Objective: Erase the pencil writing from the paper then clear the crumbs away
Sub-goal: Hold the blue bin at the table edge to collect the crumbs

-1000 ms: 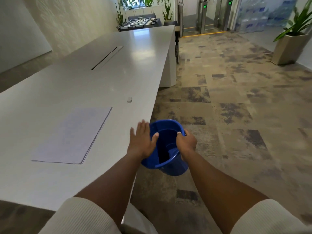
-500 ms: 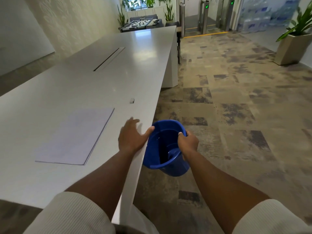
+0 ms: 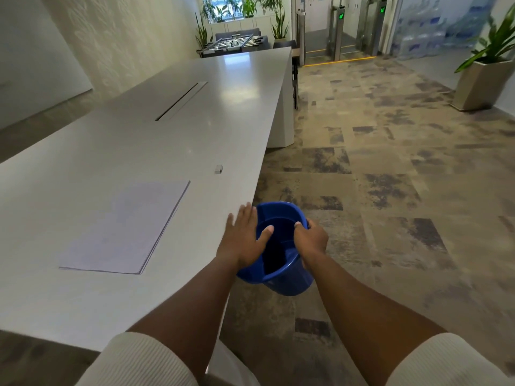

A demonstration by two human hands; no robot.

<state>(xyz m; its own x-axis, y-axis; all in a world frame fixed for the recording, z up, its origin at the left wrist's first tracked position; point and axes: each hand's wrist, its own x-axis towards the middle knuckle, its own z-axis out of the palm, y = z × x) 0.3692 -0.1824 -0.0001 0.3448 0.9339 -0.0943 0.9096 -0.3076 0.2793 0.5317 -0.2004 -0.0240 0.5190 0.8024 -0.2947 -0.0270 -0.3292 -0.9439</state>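
Observation:
A white sheet of paper (image 3: 125,227) lies flat on the long white table (image 3: 167,140), left of my hands. A small white eraser (image 3: 218,169) sits on the table beyond the paper, near the right edge. My right hand (image 3: 310,240) grips the rim of a blue bucket (image 3: 284,280), held just below and against the table's right edge. My left hand (image 3: 242,240) lies flat with straight fingers at that edge, its thumb reaching over the bucket's mouth. I cannot make out crumbs on the table.
A long cable slot (image 3: 181,101) runs along the table's middle. Patterned carpet floor (image 3: 390,190) spreads to the right. A planter (image 3: 482,82) stands at the far right, with a foosball table (image 3: 234,43) and entry gates (image 3: 340,32) at the back.
My left hand slid back along the table half a second ago and has now swept right to the edge, over the bucket's mouth. The bucket stays held at the edge.

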